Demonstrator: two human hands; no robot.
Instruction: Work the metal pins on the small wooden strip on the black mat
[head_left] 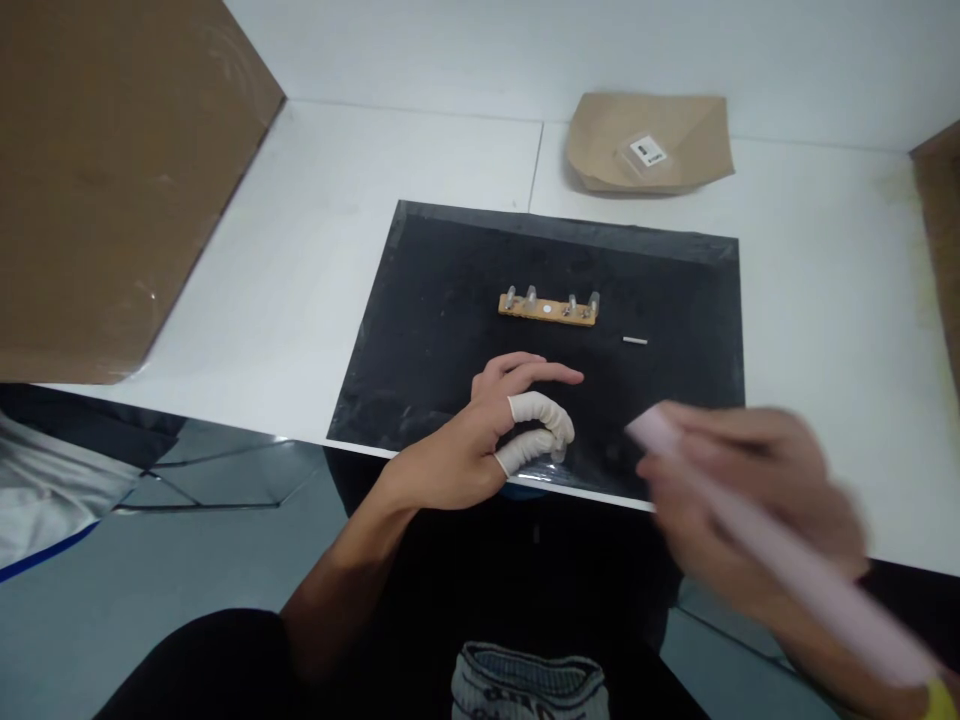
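While the person leans over the white table (315,250), the left hand (480,440) rests on the near edge of a black mat (450,300), its thumb and forefinger capped in white finger cots (536,425). These two capped fingers are curled together, pinched around a small clear piece (559,455) at their tips; what it is cannot be made out. The other fingers stretch forward, flat above the mat.

To the right, the right hand (750,490) is blurred, closed around a long pale pink tool (787,560) held like a pen, its tip pointing up and left over the mat's near right corner.

Farther back on the mat lies a narrow tan circuit strip (548,308) carrying four small upright metal parts, well apart from both hands. Just right of it lies a short white pin (634,341).

Beyond the mat, a folded brown paper bag (675,130) with a small labelled pouch (646,152) sits on the table. A cardboard panel (112,170) stands at the left.
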